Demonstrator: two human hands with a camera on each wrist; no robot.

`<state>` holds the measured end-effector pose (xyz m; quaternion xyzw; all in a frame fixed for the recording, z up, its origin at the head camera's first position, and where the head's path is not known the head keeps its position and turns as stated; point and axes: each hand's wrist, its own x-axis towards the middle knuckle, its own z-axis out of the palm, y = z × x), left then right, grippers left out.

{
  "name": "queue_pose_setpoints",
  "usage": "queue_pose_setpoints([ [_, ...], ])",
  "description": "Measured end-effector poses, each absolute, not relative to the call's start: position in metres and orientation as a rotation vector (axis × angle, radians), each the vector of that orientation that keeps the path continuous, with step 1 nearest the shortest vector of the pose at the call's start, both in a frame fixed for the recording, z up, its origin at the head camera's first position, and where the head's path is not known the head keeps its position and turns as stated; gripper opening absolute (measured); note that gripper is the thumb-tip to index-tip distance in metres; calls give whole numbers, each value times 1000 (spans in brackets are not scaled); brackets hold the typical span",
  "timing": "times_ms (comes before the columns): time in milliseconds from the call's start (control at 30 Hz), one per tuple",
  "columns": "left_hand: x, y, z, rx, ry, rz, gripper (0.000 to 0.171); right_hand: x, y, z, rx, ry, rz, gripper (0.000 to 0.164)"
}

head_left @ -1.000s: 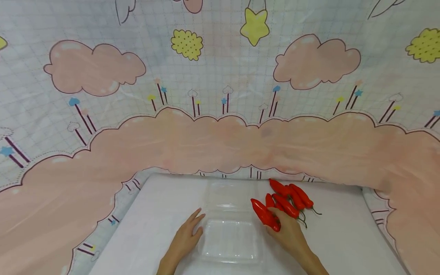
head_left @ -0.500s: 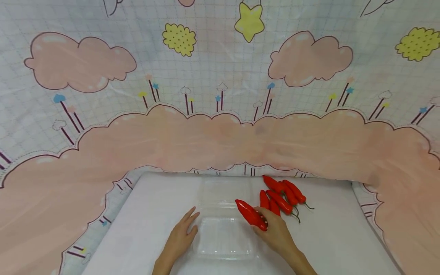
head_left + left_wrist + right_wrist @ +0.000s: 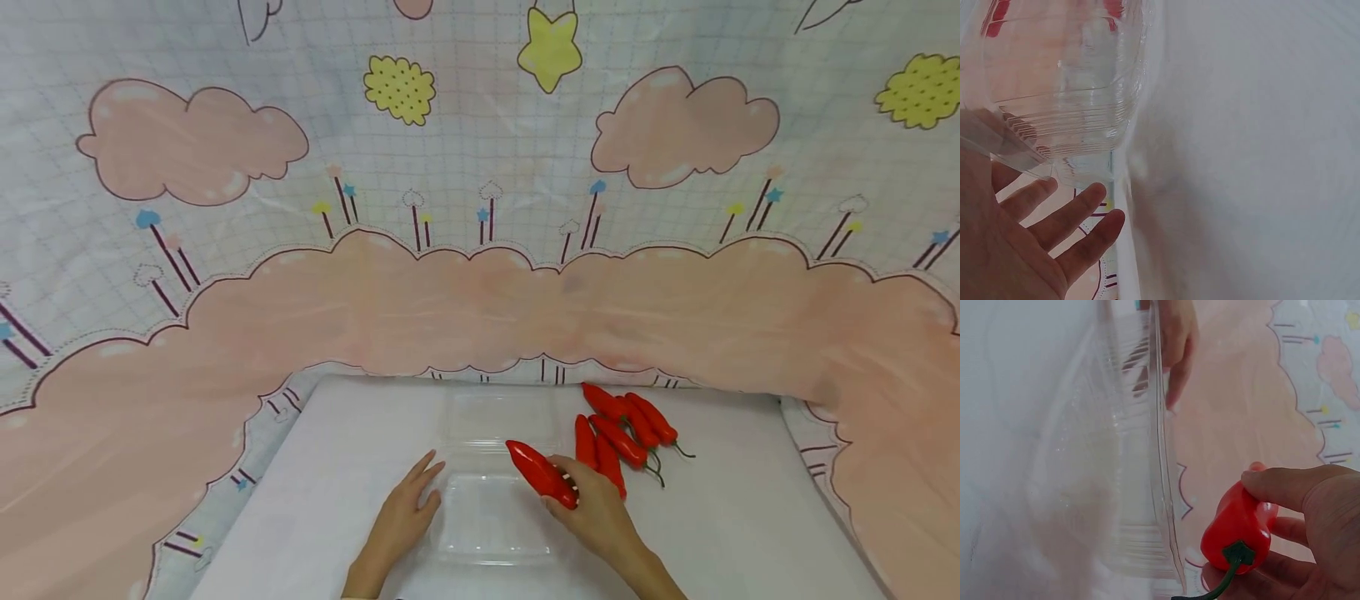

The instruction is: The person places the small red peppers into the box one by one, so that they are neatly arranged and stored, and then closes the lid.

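A red chili pepper (image 3: 538, 473) is pinched between the thumb and fingers of my right hand (image 3: 598, 510), over the right side of a clear plastic clamshell box (image 3: 491, 518). In the right wrist view the green stem of the chili pepper (image 3: 1232, 540) points down toward the camera. The box stands open, its lid half (image 3: 498, 417) lying flat toward the back. At the box's left edge is my left hand (image 3: 403, 515), fingers spread and fairly straight, holding nothing. The left wrist view has these fingertips (image 3: 1094, 195) close beside the clear wall.
Several more red chili peppers (image 3: 617, 442) with green stems lie in a loose group right of the box. Everything sits on a white table (image 3: 750, 517). Behind it hangs a cloth (image 3: 480, 308) printed with clouds and stars.
My right hand has lifted the chili pepper off the group and carried it left to the box's edge. The left hand has stayed by the box. The head view has shifted slightly.
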<state>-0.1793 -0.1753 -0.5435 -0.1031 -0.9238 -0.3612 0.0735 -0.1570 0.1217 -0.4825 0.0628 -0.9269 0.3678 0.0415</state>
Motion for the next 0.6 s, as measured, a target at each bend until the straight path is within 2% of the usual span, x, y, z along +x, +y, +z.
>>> queue_pose_setpoints([
  [600,-179,-173,-541,-330,-2751,-1007,43,-152,116,-485,280,-2847,1105,59],
])
